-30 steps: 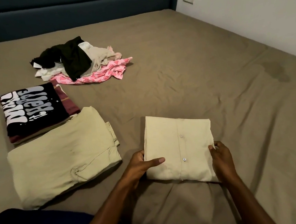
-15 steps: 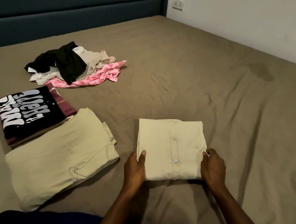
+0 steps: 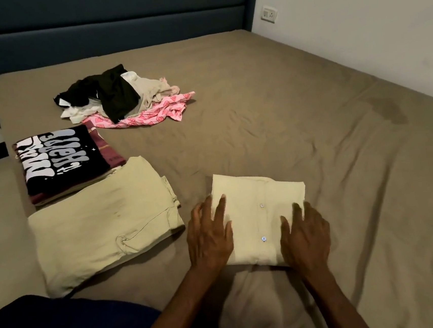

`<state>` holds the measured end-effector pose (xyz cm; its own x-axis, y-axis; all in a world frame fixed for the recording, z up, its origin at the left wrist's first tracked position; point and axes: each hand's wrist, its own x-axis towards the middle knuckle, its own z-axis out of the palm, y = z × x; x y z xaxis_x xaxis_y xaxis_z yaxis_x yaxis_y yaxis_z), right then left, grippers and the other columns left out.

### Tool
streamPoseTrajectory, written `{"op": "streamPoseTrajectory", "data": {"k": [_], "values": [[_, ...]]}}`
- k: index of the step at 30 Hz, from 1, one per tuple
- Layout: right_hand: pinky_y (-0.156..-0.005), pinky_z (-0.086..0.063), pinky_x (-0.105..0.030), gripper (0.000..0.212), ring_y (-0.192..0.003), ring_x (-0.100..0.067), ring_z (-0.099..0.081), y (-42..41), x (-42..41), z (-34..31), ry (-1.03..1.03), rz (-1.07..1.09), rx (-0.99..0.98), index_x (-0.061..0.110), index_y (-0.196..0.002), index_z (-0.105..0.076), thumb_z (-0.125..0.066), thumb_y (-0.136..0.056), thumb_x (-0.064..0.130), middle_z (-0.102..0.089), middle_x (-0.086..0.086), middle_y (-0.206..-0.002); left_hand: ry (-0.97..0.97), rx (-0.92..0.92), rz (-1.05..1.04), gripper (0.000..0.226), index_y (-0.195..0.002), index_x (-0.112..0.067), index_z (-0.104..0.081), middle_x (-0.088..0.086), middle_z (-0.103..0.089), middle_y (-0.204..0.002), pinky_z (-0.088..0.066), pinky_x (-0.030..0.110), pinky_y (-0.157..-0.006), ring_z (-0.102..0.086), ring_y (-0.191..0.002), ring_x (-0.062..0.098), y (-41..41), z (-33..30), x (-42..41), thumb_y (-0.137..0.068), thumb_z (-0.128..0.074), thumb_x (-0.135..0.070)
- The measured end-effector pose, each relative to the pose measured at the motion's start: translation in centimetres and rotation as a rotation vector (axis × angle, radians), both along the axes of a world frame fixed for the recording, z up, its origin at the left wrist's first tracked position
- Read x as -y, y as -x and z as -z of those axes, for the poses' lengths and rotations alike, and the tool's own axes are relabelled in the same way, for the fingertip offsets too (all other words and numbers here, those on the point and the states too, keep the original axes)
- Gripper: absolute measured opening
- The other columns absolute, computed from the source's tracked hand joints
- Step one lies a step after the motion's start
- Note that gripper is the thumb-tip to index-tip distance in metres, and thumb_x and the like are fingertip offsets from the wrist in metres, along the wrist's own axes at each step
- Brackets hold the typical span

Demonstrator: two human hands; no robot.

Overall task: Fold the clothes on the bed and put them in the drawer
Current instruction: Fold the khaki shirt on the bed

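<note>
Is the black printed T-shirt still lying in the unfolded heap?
No: the black printed T-shirt lies folded on top of a small stack, apart from the unfolded heap.

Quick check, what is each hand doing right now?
Left hand: open, fingers straight, resting on the folded cream shirt.
Right hand: open, fingers spread flat on the same shirt.

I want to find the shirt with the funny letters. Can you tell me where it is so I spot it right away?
Start at the brown bed sheet and look to its left edge, below the messy heap of unfolded black, white and pink clothes. There a folded black T-shirt with big white bubble letters tops a small stack, just beyond the folded pale green trousers. No other garment has writing.
</note>
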<state>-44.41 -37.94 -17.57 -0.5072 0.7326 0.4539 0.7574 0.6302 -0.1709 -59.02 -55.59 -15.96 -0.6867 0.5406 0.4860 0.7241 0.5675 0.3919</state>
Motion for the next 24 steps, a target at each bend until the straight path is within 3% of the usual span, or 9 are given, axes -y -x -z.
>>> {"op": "streamPoseTrajectory", "data": {"k": [3, 5, 8, 14, 17, 22, 24], "values": [[-0.117, -0.025, -0.044, 0.065, -0.152, -0.031, -0.029, 1.7, -0.3, -0.6, 0.092, -0.278, 0.047, 0.019, -0.157, -0.041, -0.039, -0.102, 0.053, -0.029, -0.014, -0.167, 0.124, -0.031, 0.236, 0.063, -0.158, -0.026, -0.036, 0.014, -0.027, -0.166, -0.026, 0.049, -0.12, -0.019, -0.155, 0.033, 1.1, -0.7, -4.1, -0.1, -0.048, -0.047], [-0.125, -0.017, -0.043, 0.067, -0.159, -0.022, -0.01, 2.4, -1.7, 0.1, 0.131, -0.361, 0.115, 0.028, -0.163, -0.026, -0.03, -0.104, 0.059, -0.013, -0.006, -0.173, 0.278, -0.01, 0.266, 0.065, -0.16, -0.025, -0.03, 0.015, -0.016, -0.169, -0.018, 0.057, -0.123, -0.005, -0.158, 0.032, 2.2, 0.3, -6.2, -0.102, -0.035, -0.055], [-0.127, -0.015, -0.047, 0.07, -0.159, -0.013, 0.001, 2.6, -4.3, 1.6, 0.201, -0.329, 0.201, 0.038, -0.164, -0.015, -0.018, -0.102, 0.07, -0.005, 0.002, -0.173, 0.387, 0.114, 0.178, 0.073, -0.163, -0.032, -0.014, 0.004, -0.004, -0.172, -0.012, 0.059, -0.123, 0.001, -0.158, 0.026, 4.0, 3.7, -6.1, -0.101, -0.024, -0.069], [-0.127, -0.013, -0.049, 0.073, -0.159, -0.011, 0.004, 3.2, -6.2, 2.3, 0.359, -0.375, 0.182, 0.048, -0.162, -0.007, -0.011, -0.097, 0.08, -0.001, 0.01, -0.173, 0.357, 0.184, 0.126, 0.073, -0.163, -0.039, -0.008, -0.004, 0.0, -0.172, -0.006, 0.051, -0.126, 0.004, -0.158, 0.021, 4.0, 4.9, -5.8, -0.099, -0.019, -0.074], [-0.127, -0.012, -0.049, 0.073, -0.159, -0.009, 0.006, 2.9, -6.3, 2.3, 0.392, -0.391, 0.153, 0.048, -0.162, -0.009, -0.012, -0.097, 0.079, 0.0, 0.012, -0.173, 0.333, 0.244, 0.193, 0.078, -0.163, -0.039, -0.001, -0.005, 0.011, -0.171, 0.0, 0.049, -0.127, 0.016, -0.157, 0.017, 4.2, 4.4, -4.9, -0.097, -0.02, -0.077], [-0.126, -0.016, -0.049, 0.078, -0.16, -0.015, -0.001, 1.1, -5.7, 2.2, 0.363, -0.354, 0.155, 0.039, -0.164, -0.015, -0.009, -0.097, 0.078, -0.001, 0.007, -0.173, 0.355, 0.409, 0.519, 0.11, -0.162, -0.035, 0.006, -0.009, 0.024, -0.167, 0.004, 0.044, -0.128, 0.027, -0.152, 0.007, 4.4, 3.8, 0.5, -0.08, -0.039, -0.093], [-0.124, -0.016, -0.046, 0.079, -0.16, -0.018, -0.008, -0.8, -4.7, 1.7, 0.357, -0.359, 0.113, 0.035, -0.163, -0.021, -0.013, -0.097, 0.078, -0.005, 0.006, -0.173, 0.392, 0.455, 0.58, 0.127, -0.162, -0.033, 0.011, -0.014, 0.029, -0.165, 0.014, 0.034, -0.126, 0.03, -0.15, 0.002, 4.2, 3.0, 2.4, -0.071, -0.052, -0.094]]}}
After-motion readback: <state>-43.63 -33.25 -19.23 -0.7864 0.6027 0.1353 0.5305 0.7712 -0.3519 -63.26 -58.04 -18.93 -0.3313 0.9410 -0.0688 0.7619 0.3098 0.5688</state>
